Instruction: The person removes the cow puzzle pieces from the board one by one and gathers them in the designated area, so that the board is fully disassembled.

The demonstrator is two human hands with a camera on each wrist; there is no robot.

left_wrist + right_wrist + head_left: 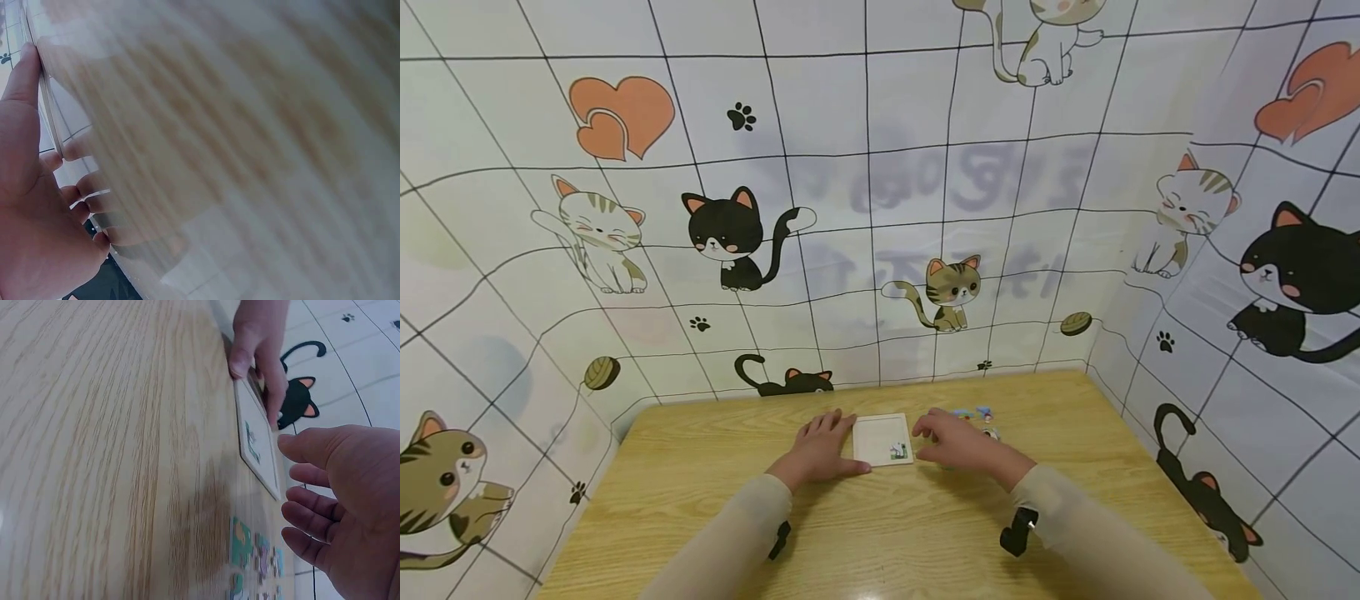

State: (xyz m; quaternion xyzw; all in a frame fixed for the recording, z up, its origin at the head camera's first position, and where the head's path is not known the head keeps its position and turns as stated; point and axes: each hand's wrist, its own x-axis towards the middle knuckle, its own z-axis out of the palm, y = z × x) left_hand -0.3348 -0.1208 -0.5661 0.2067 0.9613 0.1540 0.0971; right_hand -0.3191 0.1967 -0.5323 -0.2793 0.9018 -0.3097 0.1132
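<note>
A white square puzzle tray point(874, 435) lies flat on the table, with a small printed puzzle piece point(898, 451) in its near right corner. My left hand point(820, 450) rests at the tray's left side; its thumb touches the near edge and its spread fingers reach along the left edge. Just right of the tray hovers my right hand point(957, 443). Its fingers are loosely bent, and the right wrist view shows nothing held between them. Several colourful puzzle pieces point(240, 542) lie beside and below the right hand, partly hidden by it in the head view.
The wooden table point(700, 483) runs back to a wall cloth point(827, 333) printed with cats and grid lines, which also covers both sides. Black wrist straps point(1018, 532) show at the sleeves. Most of the left wrist view is the pale, reflective tabletop.
</note>
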